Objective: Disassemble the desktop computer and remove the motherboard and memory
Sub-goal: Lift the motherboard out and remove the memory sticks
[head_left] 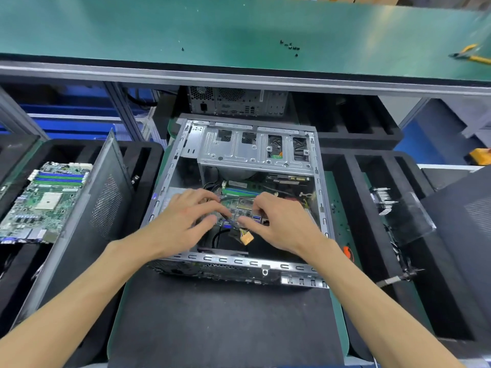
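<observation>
An open desktop case (170, 179) lies on its side on a black mat. Inside it sits the green motherboard (240, 204), with memory sticks (239, 189) along its far edge. Both hands reach into the case over the board. My left hand (186, 221) holds its fingers curled over the board's left part, with the thumb and fingertips pinching at a black cable (232, 198). My right hand (279, 224) pinches the board's near edge by the blue port (256, 217). A loose orange connector (247, 238) hangs just below the fingers.
A removed motherboard (45, 200) lies in the black foam tray at left, beside the case's side panel (87, 216). Another computer (239, 102) stands behind. Several screws (291, 46) and yellow-handled pliers (470, 56) lie on the green shelf. A clear plastic part (409, 221) rests at right.
</observation>
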`<state>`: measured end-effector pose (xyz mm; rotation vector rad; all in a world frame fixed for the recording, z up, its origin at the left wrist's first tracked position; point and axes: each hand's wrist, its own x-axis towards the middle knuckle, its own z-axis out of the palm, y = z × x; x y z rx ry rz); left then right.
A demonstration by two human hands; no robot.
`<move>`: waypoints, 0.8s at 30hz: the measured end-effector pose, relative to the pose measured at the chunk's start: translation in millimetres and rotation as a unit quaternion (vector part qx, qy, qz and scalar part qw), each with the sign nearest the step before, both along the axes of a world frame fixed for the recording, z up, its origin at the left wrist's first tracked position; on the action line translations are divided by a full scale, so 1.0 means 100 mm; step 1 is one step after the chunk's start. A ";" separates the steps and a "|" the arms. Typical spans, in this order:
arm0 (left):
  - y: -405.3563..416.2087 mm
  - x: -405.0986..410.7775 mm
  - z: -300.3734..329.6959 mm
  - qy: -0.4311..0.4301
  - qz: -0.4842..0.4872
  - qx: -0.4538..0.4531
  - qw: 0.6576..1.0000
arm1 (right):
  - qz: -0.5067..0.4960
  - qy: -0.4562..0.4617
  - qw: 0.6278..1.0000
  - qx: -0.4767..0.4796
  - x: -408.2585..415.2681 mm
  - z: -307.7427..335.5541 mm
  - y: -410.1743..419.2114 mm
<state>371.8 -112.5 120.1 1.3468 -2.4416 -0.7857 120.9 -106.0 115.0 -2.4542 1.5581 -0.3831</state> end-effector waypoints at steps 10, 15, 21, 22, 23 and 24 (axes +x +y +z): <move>-0.37 -0.07 0.27 0.185 0.126 0.049 0.973 | -0.040 -0.068 0.997 0.003 0.09 0.01 0.19; -0.42 0.09 0.20 0.077 0.140 0.045 0.986 | -0.063 -0.101 0.993 -0.010 0.04 0.00 0.25; -0.35 0.20 0.17 -0.074 0.034 -0.014 0.997 | -0.088 -0.125 0.988 -0.022 0.02 -0.03 0.26; -0.31 0.20 0.19 -0.093 0.009 -0.043 0.995 | -0.091 -0.128 0.987 -0.023 0.02 -0.03 0.26; -0.27 0.19 0.21 -0.089 -0.021 -0.066 0.994 | -0.095 -0.129 0.987 -0.027 0.03 -0.03 0.26; -0.22 0.16 0.24 -0.072 -0.054 -0.072 0.993 | -0.100 -0.129 0.986 -0.029 0.05 -0.03 0.25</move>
